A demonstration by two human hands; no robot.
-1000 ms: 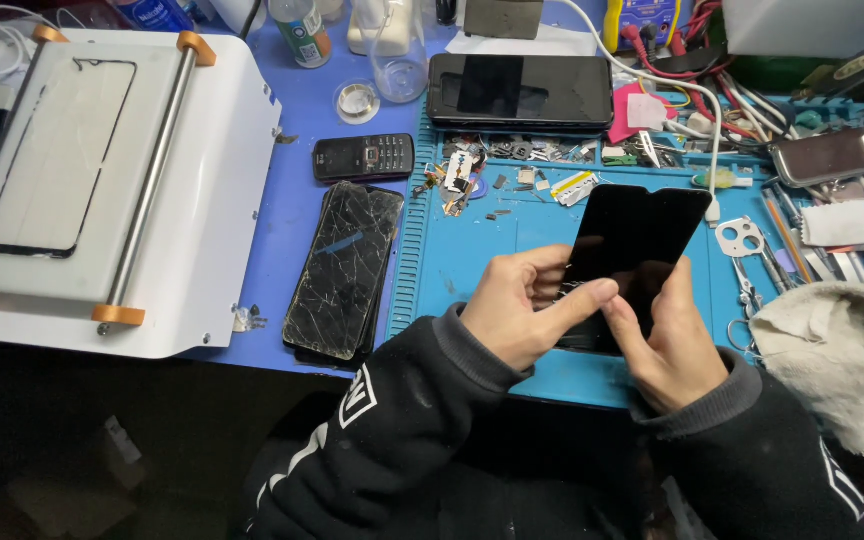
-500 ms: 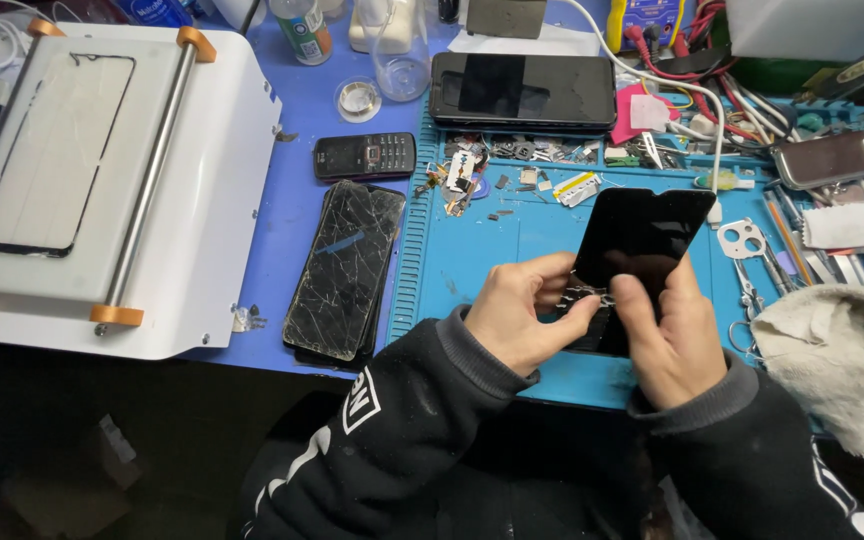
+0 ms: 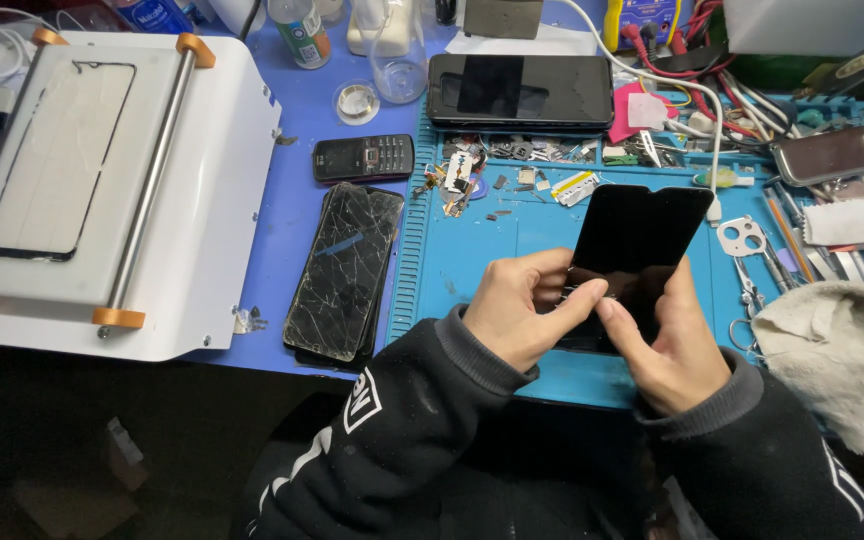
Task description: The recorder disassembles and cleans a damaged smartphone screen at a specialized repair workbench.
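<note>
Both my hands hold a black phone screen panel (image 3: 642, 240) upright and tilted above the blue work mat (image 3: 472, 250). My left hand (image 3: 522, 315) pinches its lower left edge with thumb and fingers. My right hand (image 3: 667, 350) grips the lower right side, its thumb pressed near the left thumb. The panel's bottom edge is hidden behind my fingers.
A cracked phone screen (image 3: 344, 270) lies left of the mat. A white laminating machine (image 3: 102, 190) with a glass panel fills the left. A small keypad phone (image 3: 364, 157), a dark tablet (image 3: 520, 90), loose small parts, tools and a grey rag (image 3: 837, 350) surround the mat.
The panel has shifted slightly down and left in my hands, and my thumbs have drawn together at its lower edge.
</note>
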